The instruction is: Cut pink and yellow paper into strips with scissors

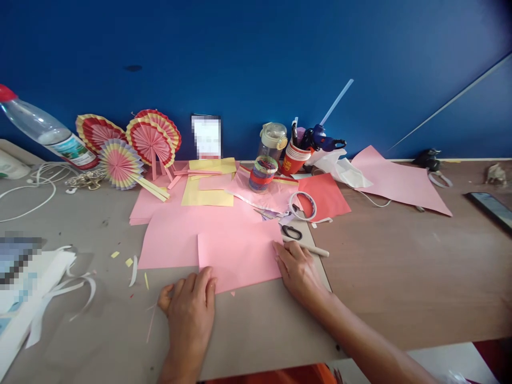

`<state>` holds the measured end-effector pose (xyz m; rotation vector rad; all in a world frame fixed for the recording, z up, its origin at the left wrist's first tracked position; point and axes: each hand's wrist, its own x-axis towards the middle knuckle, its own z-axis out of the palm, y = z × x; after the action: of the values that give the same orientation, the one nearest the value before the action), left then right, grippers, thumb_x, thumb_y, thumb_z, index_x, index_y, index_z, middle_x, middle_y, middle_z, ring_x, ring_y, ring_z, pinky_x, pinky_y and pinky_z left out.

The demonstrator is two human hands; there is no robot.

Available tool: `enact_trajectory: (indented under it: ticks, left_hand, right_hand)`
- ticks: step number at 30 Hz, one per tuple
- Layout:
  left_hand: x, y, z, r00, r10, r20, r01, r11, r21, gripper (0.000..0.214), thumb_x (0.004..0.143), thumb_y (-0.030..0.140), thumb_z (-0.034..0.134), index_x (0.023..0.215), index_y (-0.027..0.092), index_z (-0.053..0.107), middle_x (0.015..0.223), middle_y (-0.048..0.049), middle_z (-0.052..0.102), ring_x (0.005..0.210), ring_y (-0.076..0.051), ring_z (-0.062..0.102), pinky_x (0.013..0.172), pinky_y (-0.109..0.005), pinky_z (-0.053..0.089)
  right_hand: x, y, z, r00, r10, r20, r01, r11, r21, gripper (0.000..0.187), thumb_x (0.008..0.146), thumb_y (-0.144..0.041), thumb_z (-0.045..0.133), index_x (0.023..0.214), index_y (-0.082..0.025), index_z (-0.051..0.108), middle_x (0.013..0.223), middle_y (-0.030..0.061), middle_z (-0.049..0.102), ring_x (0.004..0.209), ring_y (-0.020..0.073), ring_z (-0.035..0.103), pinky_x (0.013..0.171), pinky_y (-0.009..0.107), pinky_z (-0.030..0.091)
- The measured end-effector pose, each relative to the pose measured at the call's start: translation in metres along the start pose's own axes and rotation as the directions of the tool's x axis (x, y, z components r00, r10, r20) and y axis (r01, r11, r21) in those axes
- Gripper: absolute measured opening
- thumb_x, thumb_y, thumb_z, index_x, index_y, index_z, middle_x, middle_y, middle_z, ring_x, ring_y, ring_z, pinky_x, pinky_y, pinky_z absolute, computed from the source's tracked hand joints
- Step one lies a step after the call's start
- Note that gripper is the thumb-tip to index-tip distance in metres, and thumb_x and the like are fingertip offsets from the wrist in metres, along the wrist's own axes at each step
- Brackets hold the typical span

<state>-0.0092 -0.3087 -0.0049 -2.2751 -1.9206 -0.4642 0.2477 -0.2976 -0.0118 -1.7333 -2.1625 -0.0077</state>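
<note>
A pink sheet of paper lies in front of me, overlapping a larger pink sheet behind it. My left hand is closed at the sheet's near left corner, thumb and forefinger on its edge. At the right edge, my right hand grips the same sheet, fingers curled along the side. Just beyond that hand are black-handled scissors and a pale rod, both partly covered. A roll of white tape rests farther back.
Folded paper fans lean at the back left, near a plastic bottle. A small jar and a red paper cup with tools stand behind the sheets. Red paper and a phone lie to the right. Paper scraps litter the left.
</note>
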Motion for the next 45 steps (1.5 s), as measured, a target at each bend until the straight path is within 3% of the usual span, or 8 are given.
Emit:
enact_trajectory:
  ticks: [8,17,24,30,38,45]
  left_hand:
    - [-0.001,0.000,-0.004,1.000,0.002,0.012,-0.003,0.999,0.051,0.021,0.091,0.030,0.048,0.098,0.026,0.067,0.068,-0.0012,0.062,0.068,-0.020,0.053,0.086,-0.043,0.024]
    - [-0.002,0.001,-0.007,0.999,-0.049,0.012,0.048,0.996,0.080,0.018,0.088,0.032,0.053,0.098,0.025,0.066,0.086,-0.0056,0.063,0.076,-0.023,0.054,0.086,-0.044,0.027]
    - [-0.004,-0.006,-0.003,0.999,-0.029,0.024,0.027,0.996,0.089,0.022,0.088,0.037,0.052,0.102,0.026,0.066,0.090,-0.0065,0.064,0.078,-0.023,0.053,0.090,-0.045,0.026]
    - [-0.006,-0.013,-0.002,0.989,-0.076,0.129,0.060,0.991,0.121,0.027,0.087,0.038,0.053,0.108,0.028,0.066,0.096,-0.0071,0.064,0.082,-0.023,0.053,0.094,-0.046,0.026]
    - [-0.007,-0.034,0.001,0.983,0.024,0.184,-0.024,1.000,-0.001,0.029,0.087,0.033,0.052,0.114,0.030,0.065,0.099,-0.0071,0.062,0.087,-0.024,0.057,0.097,-0.050,0.027]
    - [-0.004,-0.039,-0.004,0.973,0.035,0.228,-0.011,0.994,-0.105,0.030,0.087,0.029,0.052,0.115,0.032,0.063,0.100,-0.0058,0.061,0.096,-0.024,0.058,0.101,-0.050,0.025]
  right_hand:
    - [0.000,-0.003,-0.004,0.998,0.054,0.027,-0.053,0.998,-0.034,0.032,0.091,-0.014,0.042,0.115,-0.019,0.063,0.079,0.0056,0.054,0.069,0.0171,0.052,0.064,0.029,0.037]
    - [0.000,0.001,-0.006,0.998,0.057,-0.009,-0.057,0.998,-0.008,0.027,0.093,-0.023,0.047,0.113,-0.020,0.065,0.080,0.0050,0.056,0.068,0.0165,0.054,0.064,0.028,0.037]
    - [-0.002,0.006,-0.004,1.000,0.006,0.000,-0.006,0.999,-0.043,0.031,0.091,-0.012,0.045,0.113,-0.020,0.065,0.079,0.0049,0.057,0.064,0.0155,0.053,0.062,0.028,0.037]
    - [-0.002,0.006,-0.007,0.997,-0.003,0.071,0.012,0.991,-0.130,0.036,0.086,-0.004,0.043,0.111,-0.019,0.064,0.081,0.0055,0.058,0.065,0.0155,0.053,0.065,0.028,0.038]
    - [-0.002,0.006,-0.009,0.991,0.006,0.134,0.018,0.984,-0.179,0.040,0.085,-0.003,0.041,0.113,-0.021,0.063,0.084,0.0064,0.058,0.067,0.0164,0.054,0.068,0.029,0.040]
    - [-0.003,0.007,-0.006,0.991,-0.001,0.133,0.027,0.982,-0.189,0.041,0.082,-0.002,0.042,0.112,-0.020,0.063,0.084,0.0064,0.057,0.064,0.0161,0.053,0.066,0.029,0.040]
